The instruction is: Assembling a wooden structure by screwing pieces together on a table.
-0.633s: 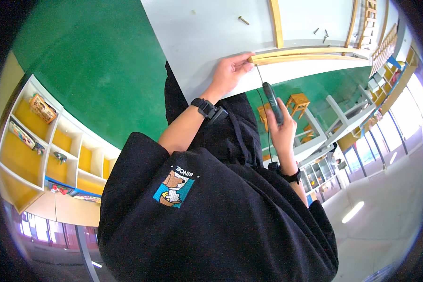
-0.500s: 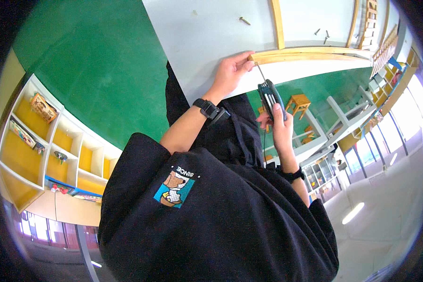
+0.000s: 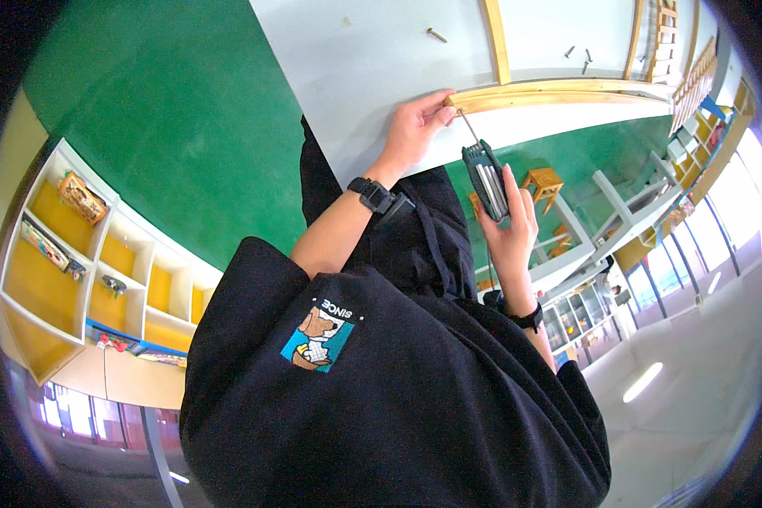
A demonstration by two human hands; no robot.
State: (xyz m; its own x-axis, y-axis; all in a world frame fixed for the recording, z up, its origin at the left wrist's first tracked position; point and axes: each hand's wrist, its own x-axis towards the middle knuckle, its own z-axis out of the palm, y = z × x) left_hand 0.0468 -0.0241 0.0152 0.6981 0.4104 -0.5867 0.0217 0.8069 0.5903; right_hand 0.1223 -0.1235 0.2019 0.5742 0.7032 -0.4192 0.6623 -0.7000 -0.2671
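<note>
My left hand (image 3: 417,127) pinches the near-left end of a long wooden rail (image 3: 559,95) that lies along the table's front edge. In my right hand (image 3: 514,233) is a dark folding hex key set (image 3: 485,179), gripped by its handle with one finger stretched along its side. One thin key (image 3: 468,125) is folded out, its tip at the end of the rail, close to my left thumb. Whether the tip sits in a screw head there is too small to tell. Several folded keys show in the handle.
A loose screw (image 3: 436,35) and several more screws (image 3: 588,57) lie on the white table (image 3: 347,76). A wooden crosspiece (image 3: 496,42) meets the rail. Slatted wooden parts (image 3: 665,38) lie farther right. Beyond the table edge stand a wooden stool (image 3: 542,184) and white-framed furniture (image 3: 615,203); shelves (image 3: 93,262) stand left.
My right hand has shifted its hold on the hex key set, and its fingers are now straighter along the handle. The handle has turned a little. My left hand stays on the rail end.
</note>
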